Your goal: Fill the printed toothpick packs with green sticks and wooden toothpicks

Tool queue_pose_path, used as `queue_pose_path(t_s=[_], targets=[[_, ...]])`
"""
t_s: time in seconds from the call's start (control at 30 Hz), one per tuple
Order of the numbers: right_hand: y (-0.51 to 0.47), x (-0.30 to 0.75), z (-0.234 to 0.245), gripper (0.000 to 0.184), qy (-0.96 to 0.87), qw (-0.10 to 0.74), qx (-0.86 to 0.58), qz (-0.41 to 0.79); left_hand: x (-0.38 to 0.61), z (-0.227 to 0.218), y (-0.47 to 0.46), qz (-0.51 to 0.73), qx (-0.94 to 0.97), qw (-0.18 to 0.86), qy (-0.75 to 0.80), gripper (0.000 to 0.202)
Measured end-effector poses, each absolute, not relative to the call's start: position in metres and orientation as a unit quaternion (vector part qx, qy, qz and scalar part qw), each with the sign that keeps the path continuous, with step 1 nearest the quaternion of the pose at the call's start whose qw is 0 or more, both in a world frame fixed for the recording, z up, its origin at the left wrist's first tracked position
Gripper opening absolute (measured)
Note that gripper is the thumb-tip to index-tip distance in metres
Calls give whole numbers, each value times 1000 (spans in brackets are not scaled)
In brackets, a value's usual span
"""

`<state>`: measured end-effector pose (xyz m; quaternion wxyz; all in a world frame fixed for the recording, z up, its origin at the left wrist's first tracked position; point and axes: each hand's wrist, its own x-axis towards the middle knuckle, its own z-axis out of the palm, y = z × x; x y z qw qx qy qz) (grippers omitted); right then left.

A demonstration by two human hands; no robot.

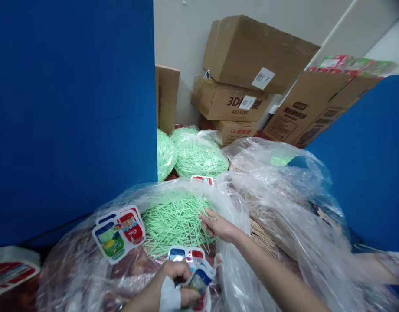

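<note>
My left hand (pixel 173 284), with a white wrap on one finger, grips a small stack of printed packets (pixel 194 271) at the bottom centre. My right hand (pixel 217 225) reaches forward, its fingers resting on a pile of thin green sticks (pixel 173 223) inside an open clear plastic bag (pixel 225 199). The fingers are spread and nothing is seen held in them. Two loose printed packets (pixel 119 234) lie on the plastic to the left of the sticks.
A blue partition (pixel 72 112) stands at the left and another (pixel 368 164) at the right. More bags of green sticks (pixel 199 156) sit behind. Cardboard boxes (pixel 248 73) are stacked against the back wall. A bag of brown sticks (pixel 261 236) lies at right.
</note>
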<state>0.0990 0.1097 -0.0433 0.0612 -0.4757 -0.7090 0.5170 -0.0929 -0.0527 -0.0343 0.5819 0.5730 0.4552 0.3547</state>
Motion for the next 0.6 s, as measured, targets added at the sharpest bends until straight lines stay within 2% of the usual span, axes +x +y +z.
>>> queue_pose_path(t_s=[0.13,0.3,0.43,0.6], targets=[[106,98,-56,26,-621,17,-491,611,-97,-38,-52,371,556,581,465,39],[103,105,-64,25,-596,-8,-502,627,-95,-49,-58,367,539,594,470,41],[100,109,-59,21,-643,-18,-505,575,-94,-45,-59,348,521,615,479,41],[103,113,-54,11,-748,-30,-508,426,-96,-33,-59,313,508,649,473,40]])
